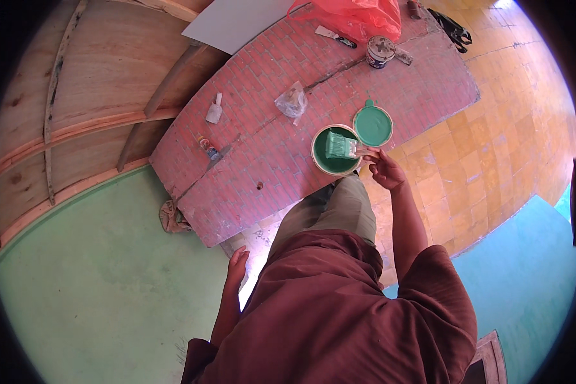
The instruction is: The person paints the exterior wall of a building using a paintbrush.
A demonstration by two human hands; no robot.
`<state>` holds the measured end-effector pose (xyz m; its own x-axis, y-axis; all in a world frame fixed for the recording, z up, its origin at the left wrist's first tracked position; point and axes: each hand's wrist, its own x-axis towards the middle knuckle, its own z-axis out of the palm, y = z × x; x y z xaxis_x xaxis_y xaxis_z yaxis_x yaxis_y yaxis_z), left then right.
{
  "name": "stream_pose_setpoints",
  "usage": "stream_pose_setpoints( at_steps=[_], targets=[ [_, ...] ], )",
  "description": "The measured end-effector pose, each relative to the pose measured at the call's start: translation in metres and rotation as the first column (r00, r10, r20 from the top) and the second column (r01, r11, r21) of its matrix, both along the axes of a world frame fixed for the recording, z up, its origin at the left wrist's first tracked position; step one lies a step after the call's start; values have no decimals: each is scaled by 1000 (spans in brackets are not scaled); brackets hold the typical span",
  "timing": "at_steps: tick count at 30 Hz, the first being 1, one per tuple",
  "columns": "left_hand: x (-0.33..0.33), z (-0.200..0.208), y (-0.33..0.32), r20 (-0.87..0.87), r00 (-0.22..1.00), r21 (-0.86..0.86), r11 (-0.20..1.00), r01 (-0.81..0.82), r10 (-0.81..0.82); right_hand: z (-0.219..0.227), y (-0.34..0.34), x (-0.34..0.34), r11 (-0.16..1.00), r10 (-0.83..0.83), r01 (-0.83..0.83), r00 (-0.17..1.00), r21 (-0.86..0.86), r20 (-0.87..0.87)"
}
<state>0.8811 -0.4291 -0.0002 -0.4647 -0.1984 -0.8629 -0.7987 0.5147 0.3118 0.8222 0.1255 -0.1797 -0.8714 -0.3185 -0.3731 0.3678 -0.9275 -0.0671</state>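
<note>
Brush held over an open tin of green paint

Right now the right hand (383, 168) is closed on the handle of a wide paintbrush (342, 146), whose green-wet bristles lie over the open paint tin (334, 151). That tin stands on a red brick-patterned sheet (269, 160), its green-coated lid (372, 126) just beside it. Lower down, the left hand (237, 264) hangs loosely open and holds nothing, fingers extended near the sheet's edge. Farther off on the sheet lie a crumpled clear bag (292, 100), a small closed tin (380, 51) and a scraper (335, 36)

A red plastic bag (358, 16), scraper (335, 37) and small tin (380, 51) lie on the brick-patterned sheet (249, 173).
</note>
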Motion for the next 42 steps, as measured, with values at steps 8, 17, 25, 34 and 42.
stream_pose_setpoints(
  at_steps=[8, 17, 25, 34, 42],
  targets=[
    [15, 3, 26, -5, 999, 18, 999, -33, 33, 29, 10, -57, 465, 309, -531, 847, 708, 432],
    [64, 14, 39, 16, 994, 11, 994, -110, 110, -47, -52, -61, 206, 256, -426, 893, 881, 371],
    [99, 26, 62, 7, 972, -67, 970, -233, 234, -74, -79, -57, 116, 445, -556, 770, 823, 457],
    [125, 17, 67, 17, 971, -70, 970, -235, 236, -76, -68, -45, 245, 322, -616, 780, 749, 537],
    [125, -4, 63, 18, 956, 32, 955, -294, 293, -14, 0, -25, 718, 463, -580, 811, 385, 358]
  ],
)
